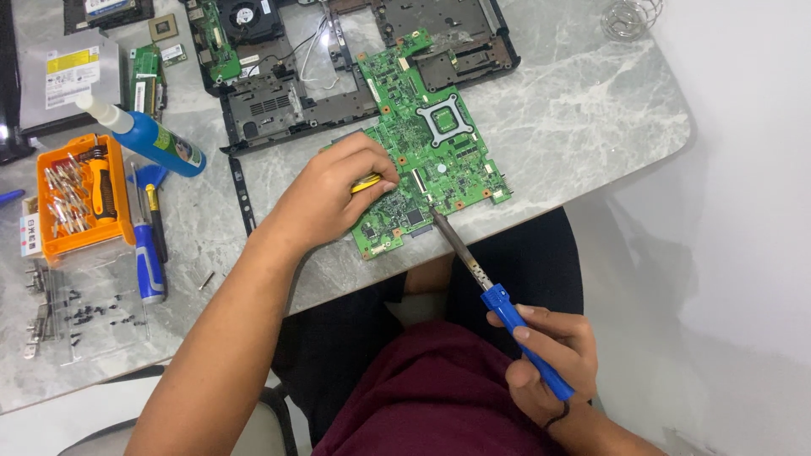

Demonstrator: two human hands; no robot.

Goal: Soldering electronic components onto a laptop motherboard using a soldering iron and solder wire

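A green circuit board (439, 135) lies on the grey marble table (574, 110), near its front edge. My left hand (325, 198) rests on the board's left part and is closed around a small yellow tool (366, 181). My right hand (549, 350), off the table above my lap, grips the blue handle of a soldering iron (507, 308). The iron's metal tip (434, 212) touches the board near a black chip.
A dismantled black laptop chassis (279, 101) lies behind the board. At the left are a blue bottle with a white nozzle (148, 135), an orange bit case (80, 198), a blue screwdriver (150, 257), loose screws (84, 314) and a silver drive (68, 72).
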